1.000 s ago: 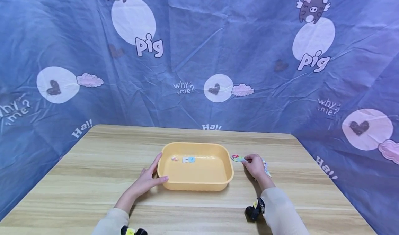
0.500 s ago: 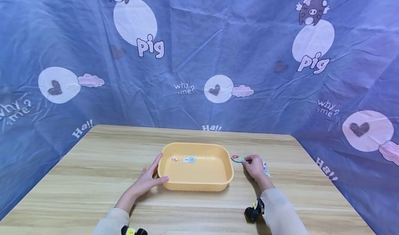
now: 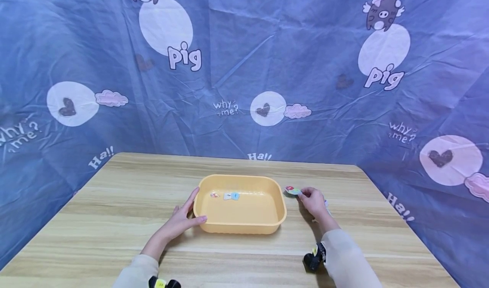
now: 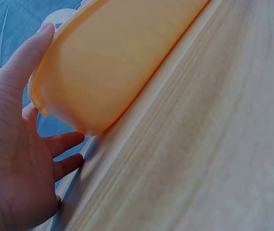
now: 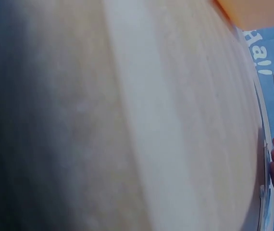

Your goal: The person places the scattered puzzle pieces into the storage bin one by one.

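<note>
Wooden desk (image 3: pixel 114 203), cartoon-pig backdrop: yellow tray (image 3: pixel 240 226) steadied, sticker (image 3: pixel 293 190) pinched.
Left hand (image 3: pixel 179 220) flat against tray's left wall; right hand (image 3: pixel 314 201) pinching sticker just right of tray; best lifted gently, unbent.

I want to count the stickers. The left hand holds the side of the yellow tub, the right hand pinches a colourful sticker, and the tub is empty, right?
Not quite. The yellow tub is not empty: the head view shows small stickers lying on its floor near the far wall. The rest holds: the left hand holds the tub's side, and the right hand pinches a colourful sticker beside the tub.
</note>
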`<state>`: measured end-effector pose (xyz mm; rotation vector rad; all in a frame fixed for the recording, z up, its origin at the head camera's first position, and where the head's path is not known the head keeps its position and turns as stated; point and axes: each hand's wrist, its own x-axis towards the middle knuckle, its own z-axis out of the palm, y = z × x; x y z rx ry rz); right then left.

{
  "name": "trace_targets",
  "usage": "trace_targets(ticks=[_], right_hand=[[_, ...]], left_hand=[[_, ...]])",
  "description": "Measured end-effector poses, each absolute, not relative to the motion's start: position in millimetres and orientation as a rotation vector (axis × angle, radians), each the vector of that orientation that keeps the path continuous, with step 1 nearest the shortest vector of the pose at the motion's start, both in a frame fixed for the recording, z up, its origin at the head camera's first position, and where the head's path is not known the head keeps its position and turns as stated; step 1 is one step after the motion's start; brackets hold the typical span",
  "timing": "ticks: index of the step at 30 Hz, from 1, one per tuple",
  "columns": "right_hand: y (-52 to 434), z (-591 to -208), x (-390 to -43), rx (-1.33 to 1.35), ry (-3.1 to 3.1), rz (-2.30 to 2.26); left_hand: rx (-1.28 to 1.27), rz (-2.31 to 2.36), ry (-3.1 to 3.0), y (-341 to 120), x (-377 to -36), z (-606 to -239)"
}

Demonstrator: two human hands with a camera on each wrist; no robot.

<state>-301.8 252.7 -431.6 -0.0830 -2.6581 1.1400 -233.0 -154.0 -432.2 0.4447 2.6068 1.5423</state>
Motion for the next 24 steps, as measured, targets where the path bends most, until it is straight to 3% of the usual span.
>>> trace_targets(ticks=[24], right_hand=[[237.4, -397.8, -300.1, -0.07, -2.572, 1.276]], left_hand=[[0.439, 1.551, 2.582, -155.6, -232.0, -428.7]])
